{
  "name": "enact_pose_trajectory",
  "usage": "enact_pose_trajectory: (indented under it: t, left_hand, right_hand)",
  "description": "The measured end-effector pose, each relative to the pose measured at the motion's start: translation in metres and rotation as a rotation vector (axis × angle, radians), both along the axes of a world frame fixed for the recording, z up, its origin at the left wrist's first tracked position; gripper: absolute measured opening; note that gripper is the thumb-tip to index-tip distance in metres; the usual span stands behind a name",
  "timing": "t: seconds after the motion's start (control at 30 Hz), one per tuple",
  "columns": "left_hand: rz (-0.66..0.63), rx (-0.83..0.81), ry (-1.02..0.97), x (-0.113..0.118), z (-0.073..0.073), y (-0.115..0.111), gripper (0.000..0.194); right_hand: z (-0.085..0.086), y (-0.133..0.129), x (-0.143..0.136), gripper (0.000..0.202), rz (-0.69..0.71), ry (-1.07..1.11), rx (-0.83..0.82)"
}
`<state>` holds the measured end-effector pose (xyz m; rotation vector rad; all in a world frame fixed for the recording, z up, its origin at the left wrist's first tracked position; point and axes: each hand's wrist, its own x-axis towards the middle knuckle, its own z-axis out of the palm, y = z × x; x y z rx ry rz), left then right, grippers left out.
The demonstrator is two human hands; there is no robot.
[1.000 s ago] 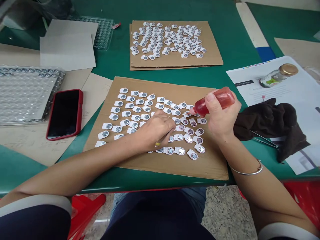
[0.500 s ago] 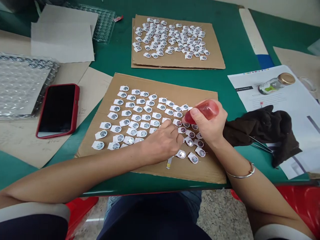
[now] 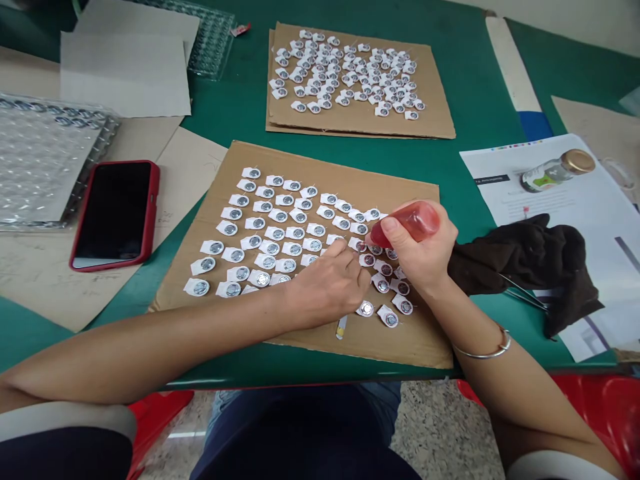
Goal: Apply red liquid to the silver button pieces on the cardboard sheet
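My right hand (image 3: 425, 243) is wrapped round a red translucent squeeze bottle (image 3: 411, 223), tilted with its narrower end toward the left. Beside it, my left hand (image 3: 333, 283) is closed low over a sheet of cardboard (image 3: 287, 160); whatever its fingers grip is hidden. Loose rows of small white tags with round metallic discs (image 3: 242, 273) cover this sheet. Some of them, such as a tag with a disc (image 3: 388, 316), lie to the right under and beside my hands. A small white and yellow strip (image 3: 341, 328) lies just below my left hand.
Behind, stacked cardboard (image 3: 350, 127) bears many similar tags. A red-cased phone (image 3: 116, 217), bubble wrap (image 3: 45, 163) and grey card (image 3: 125, 73) lie left. To the right are a dark cloth (image 3: 530, 257), tweezers (image 3: 525, 293), and a gold-lidded glass jar (image 3: 555, 171) on printed paper.
The whole view has shifted slightly. Both hands keep nearly the same pose over the cardboard, and the red bottle stays in my right hand.
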<state>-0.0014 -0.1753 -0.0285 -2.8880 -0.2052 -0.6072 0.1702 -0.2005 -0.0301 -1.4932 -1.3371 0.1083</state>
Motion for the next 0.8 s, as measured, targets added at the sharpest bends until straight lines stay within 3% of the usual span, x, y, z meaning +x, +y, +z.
enact_pose_trajectory:
  t: [0.8]
  left_hand:
    - [0.0,-0.005,-0.002,0.0008,0.0008,0.0006,0.027]
  right_hand:
    - [-0.0042,0.0017,0.0026,0.029,-0.021,-0.012,0.016]
